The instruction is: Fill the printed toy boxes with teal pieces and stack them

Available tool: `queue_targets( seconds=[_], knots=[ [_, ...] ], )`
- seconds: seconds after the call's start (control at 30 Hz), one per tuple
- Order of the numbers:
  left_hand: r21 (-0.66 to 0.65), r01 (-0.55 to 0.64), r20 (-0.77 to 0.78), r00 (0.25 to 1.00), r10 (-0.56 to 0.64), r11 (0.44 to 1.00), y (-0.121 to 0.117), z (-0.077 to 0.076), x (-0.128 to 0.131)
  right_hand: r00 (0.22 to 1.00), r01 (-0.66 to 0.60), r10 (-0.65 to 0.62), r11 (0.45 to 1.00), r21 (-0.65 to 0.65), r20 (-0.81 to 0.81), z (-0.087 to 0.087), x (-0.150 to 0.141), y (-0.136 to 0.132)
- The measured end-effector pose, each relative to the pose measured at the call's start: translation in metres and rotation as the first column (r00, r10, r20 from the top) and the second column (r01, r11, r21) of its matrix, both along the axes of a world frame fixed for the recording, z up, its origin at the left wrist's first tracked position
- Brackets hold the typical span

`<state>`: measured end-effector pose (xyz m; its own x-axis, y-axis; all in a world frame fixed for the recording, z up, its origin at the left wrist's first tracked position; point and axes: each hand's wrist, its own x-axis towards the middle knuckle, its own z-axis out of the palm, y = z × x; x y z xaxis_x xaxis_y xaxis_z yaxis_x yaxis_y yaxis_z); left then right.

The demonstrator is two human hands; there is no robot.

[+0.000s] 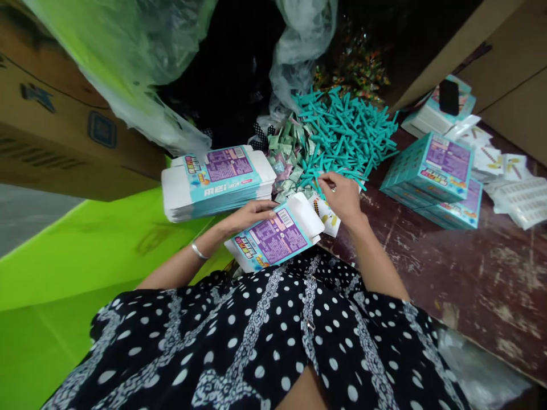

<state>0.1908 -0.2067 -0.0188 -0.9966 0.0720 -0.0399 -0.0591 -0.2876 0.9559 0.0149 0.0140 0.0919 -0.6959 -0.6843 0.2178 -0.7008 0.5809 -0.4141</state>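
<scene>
My left hand (255, 212) grips a small printed carton (282, 236), teal and purple with a barcode. The carton lies tilted close to my body, and a white end flap sticks out on its right. My right hand (343, 196) is at the near edge of a heap of teal plastic sticks (348, 134). Its thumb and fingers are pinched together; what they hold, if anything, I cannot make out. Printed white paper cards (328, 219) lie partly under that hand. Left of the sticks is a pile of small greenish and pink sachets (290, 145).
A stack of flattened cartons (222, 176) lies at left. Filled-out cartons (447, 165) stand at right, with a phone (448, 97) on another box behind. White cards and sheets (519, 193) lie at far right. Large cardboard boxes (72, 131) and clear plastic (141, 68) border the worn table (427, 256).
</scene>
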Motion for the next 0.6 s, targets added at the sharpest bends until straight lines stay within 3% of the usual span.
queue_targets(
  seconds=[0.07, 0.17, 0.23, 0.3, 0.37, 0.43, 0.53, 0.6],
  knots=[
    [-0.005, 0.043, 0.005, 0.999, -0.042, 0.999, -0.002, -0.003, 0.000, 0.988, -0.069, 0.097, 0.974, 0.217, -0.117, -0.004, -0.020, -0.029],
    [-0.012, 0.057, -0.005, 0.998, -0.057, 0.998, -0.003, -0.009, 0.001, 0.964, -0.108, 0.215, 0.855, 0.507, -0.157, -0.015, -0.031, -0.067],
    [-0.011, 0.032, 0.002, 0.999, -0.032, 0.999, -0.005, -0.015, 0.001, 0.960, -0.074, 0.216, 0.809, 0.583, -0.177, -0.022, -0.031, -0.082],
    [-0.007, 0.003, 0.016, 1.000, -0.003, 1.000, -0.007, -0.020, 0.002, 0.966, -0.041, 0.181, 0.809, 0.587, -0.182, -0.026, -0.031, -0.086],
    [0.004, -0.028, 0.028, 0.999, 0.027, 1.000, -0.008, -0.026, 0.003, 0.977, -0.025, 0.134, 0.844, 0.536, -0.164, -0.025, -0.034, -0.082],
    [0.020, -0.058, 0.034, 0.998, 0.058, 0.998, -0.008, -0.030, 0.002, 0.985, -0.002, 0.073, 0.913, 0.407, -0.158, -0.021, -0.040, -0.073],
    [0.038, -0.109, 0.033, 0.994, 0.107, 0.993, -0.004, -0.033, 0.000, 0.984, 0.066, -0.051, 0.994, 0.084, -0.170, -0.012, -0.045, -0.052],
    [0.051, -0.149, 0.017, 0.989, 0.149, 0.987, -0.001, -0.033, -0.002, 0.984, 0.122, -0.137, 0.984, -0.126, -0.113, -0.008, -0.040, -0.037]
  ],
)
